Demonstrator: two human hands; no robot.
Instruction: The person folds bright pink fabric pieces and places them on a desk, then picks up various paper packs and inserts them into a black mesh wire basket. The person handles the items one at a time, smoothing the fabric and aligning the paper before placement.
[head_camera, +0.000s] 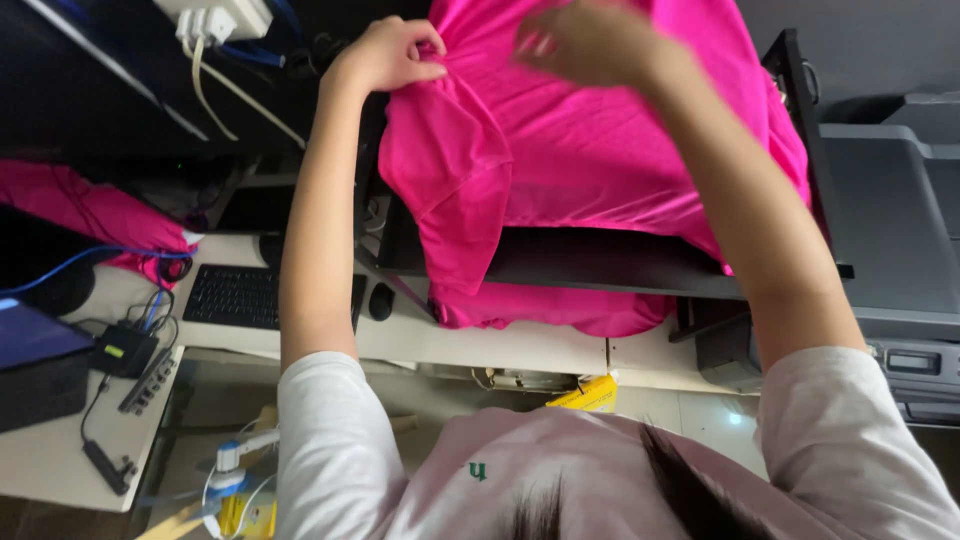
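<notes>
The left hand (385, 55) pinches the pink shirt (560, 160) in its fingers; the right hand (590, 40) is blurred above the cloth, grip unclear. The shirt drapes over a black platen (600, 262). Below sit a white table (420, 335), keyboard (235, 297), mouse (381, 301) and grey machine (895, 220).

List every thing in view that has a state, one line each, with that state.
Pink T-shirt: spread over the black platen, hem hanging off the front edge.
Left hand: pinching the shirt fabric near the sleeve.
Right hand: raised over the shirt, blurred, grip unclear.
Black platen: mostly covered.
Keyboard: untouched.
</notes>
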